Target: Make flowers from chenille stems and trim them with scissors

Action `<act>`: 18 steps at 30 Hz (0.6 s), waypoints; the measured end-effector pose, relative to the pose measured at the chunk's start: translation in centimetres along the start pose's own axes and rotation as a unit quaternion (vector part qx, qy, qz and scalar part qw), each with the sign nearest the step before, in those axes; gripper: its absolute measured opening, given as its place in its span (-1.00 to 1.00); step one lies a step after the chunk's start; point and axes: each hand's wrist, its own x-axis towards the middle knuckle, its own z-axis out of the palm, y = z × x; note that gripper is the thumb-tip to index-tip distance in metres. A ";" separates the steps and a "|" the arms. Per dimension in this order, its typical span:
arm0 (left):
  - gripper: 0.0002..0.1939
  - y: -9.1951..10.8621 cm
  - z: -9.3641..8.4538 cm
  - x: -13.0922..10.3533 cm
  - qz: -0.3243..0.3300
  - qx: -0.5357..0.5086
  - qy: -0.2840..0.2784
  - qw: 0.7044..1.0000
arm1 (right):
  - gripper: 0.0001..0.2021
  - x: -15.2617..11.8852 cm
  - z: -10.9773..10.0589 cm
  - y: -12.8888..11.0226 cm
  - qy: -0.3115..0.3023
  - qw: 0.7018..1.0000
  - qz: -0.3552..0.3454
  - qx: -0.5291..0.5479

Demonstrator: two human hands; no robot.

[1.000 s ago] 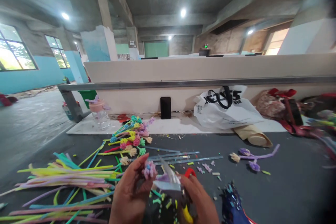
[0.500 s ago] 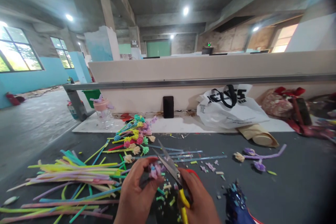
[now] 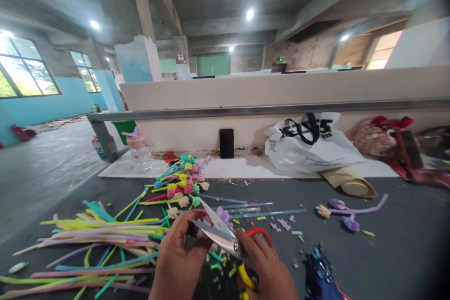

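Note:
My left hand is closed on a small purple flower at the lower middle of the head view. In my right hand are scissors with red and yellow handles, their blades parted and pointing up and left. The blades lie across the flower, near my left fingertips, and partly hide it. Small green and cream cut bits lie on the dark table beneath my hands.
Coloured fuzzy stems spread at left, with finished flowers beyond. Thin clear rods lie centrally. Purple flowers and a blue bag sit right. Behind stand a phone, jar and white bag.
The scissors have moved left and lower, with blades now over the flower. The flower has turned, its purple petals now showing to the right of the blades.

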 end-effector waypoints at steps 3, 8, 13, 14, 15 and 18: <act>-0.71 0.0 -0.1 -0.1 -0.002 -0.007 0.012 1.000 | -0.32 0.1 -0.2 -0.1 -0.025 0.999 -0.001 -0.019; -0.77 0.2 0.0 0.0 0.004 0.001 0.024 1.000 | -0.30 0.1 -0.6 -0.5 -0.020 0.999 -0.009 -0.041; -0.76 0.3 0.1 -0.1 -0.009 0.010 0.009 1.000 | -0.30 0.1 -0.5 -0.5 -0.006 0.999 -0.015 -0.041; -0.76 0.2 0.2 -0.1 -0.010 0.013 0.002 1.000 | -0.30 0.1 -0.4 -0.5 -0.006 0.999 -0.014 -0.040; -0.75 0.1 0.2 -0.1 -0.011 0.018 -0.005 1.000 | -0.30 0.1 -0.4 -0.5 -0.007 0.999 -0.014 -0.038; -0.75 -0.1 0.3 0.0 -0.019 0.029 -0.018 0.999 | -0.31 0.0 -0.4 -0.5 -0.010 0.999 -0.012 -0.030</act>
